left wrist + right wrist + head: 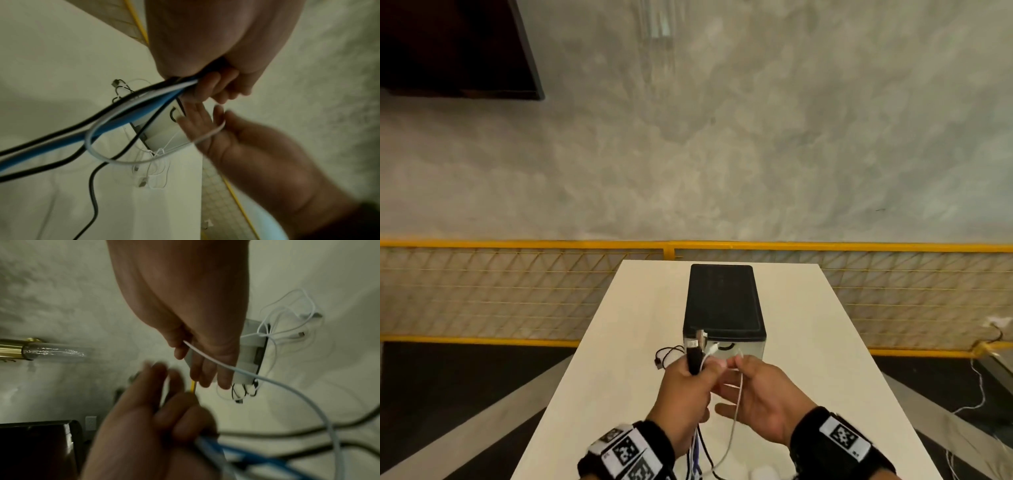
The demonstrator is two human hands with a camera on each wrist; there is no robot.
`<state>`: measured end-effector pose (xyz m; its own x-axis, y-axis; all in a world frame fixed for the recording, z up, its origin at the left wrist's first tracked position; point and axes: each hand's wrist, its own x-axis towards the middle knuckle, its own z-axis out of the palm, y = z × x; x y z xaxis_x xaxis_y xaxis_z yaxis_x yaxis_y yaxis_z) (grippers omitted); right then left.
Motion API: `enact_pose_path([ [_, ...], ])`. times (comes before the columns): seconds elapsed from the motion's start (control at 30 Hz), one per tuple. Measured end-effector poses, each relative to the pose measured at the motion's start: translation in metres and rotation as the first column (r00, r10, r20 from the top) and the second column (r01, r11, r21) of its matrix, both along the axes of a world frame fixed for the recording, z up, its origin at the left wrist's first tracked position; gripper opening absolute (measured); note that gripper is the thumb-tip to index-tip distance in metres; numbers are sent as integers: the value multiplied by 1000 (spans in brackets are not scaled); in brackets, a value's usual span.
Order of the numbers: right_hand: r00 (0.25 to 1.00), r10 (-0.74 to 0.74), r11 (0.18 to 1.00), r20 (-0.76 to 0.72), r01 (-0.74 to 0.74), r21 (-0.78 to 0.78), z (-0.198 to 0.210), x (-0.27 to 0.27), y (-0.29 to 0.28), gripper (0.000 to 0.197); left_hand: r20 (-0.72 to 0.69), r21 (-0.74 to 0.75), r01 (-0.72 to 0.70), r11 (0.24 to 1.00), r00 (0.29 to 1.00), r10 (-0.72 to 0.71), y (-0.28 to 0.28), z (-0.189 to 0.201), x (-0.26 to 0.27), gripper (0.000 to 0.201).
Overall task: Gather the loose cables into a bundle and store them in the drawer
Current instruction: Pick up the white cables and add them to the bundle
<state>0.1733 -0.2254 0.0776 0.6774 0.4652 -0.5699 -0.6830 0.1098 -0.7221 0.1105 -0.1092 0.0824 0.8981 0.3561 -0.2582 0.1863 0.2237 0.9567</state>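
Left hand (685,387) clenched round limp black, white and blue cables (131,112); right hand (760,394) loosely pinching thin white cable (739,404). Light, floppy; best gripped mid-bundle. Above pale surface (808,342), before black-topped drawer box (722,301).

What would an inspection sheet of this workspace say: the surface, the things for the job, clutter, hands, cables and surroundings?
Surface: pale table, long and narrow.
Job's things: black-topped drawer box on the table, its front drawer closed.
Clutter: nothing seen.
Hands: left hand grips a bundle of cables, black, white and blue; right hand pinches one white cable that loops back to the bundle.
Cables: thin black cable lies left of the box; thin white cables lie tangled on its other side.
Surroundings: yellow mesh fence behind the table, grey wall beyond.
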Motion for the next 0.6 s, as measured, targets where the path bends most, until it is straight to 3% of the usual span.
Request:
enact_pose_path([
  [0.1,999,-10,999,-34,12,43,4,-5,9,38,15,61,82,995,996,-83,-13,-6,-1,7],
  [0.23,992,86,996,-88,-85,10,6,-3,7,47,-48,2,86,996,995,-85,-11,-13,-4,16],
  [0.33,992,48,999,-113,-50,-9,9,7,0,38,-92,11,229,973,969,-227,1,-21,-20,11],
  [0.4,992,-41,998,-121,46,37,15,19,-3,32,-193,285,205,936,969,-154,11,-22,-4,7],
  [0.43,990,-65,995,-129,74,67,16,25,-5,33,-102,317,194,928,980,-170,0,-36,25,22],
  [0.47,988,-78,992,-132,90,90,17,31,-8,33,-59,543,-76,836,990,129,-33,-47,71,38],
  [0.5,988,-81,990,-130,95,105,20,34,-11,31,15,786,-290,546,892,452,-77,-57,129,47],
  [0.53,989,-86,989,-123,99,108,21,35,-15,28,71,860,-333,387,829,555,-97,-69,152,51],
  [0.57,990,-88,989,-110,100,106,21,35,-17,25,-2,839,-281,466,854,520,-94,-80,147,54],
  [0.6,991,-92,990,-96,102,101,21,34,-19,23,-112,695,-169,699,934,338,-72,-81,109,55],
])
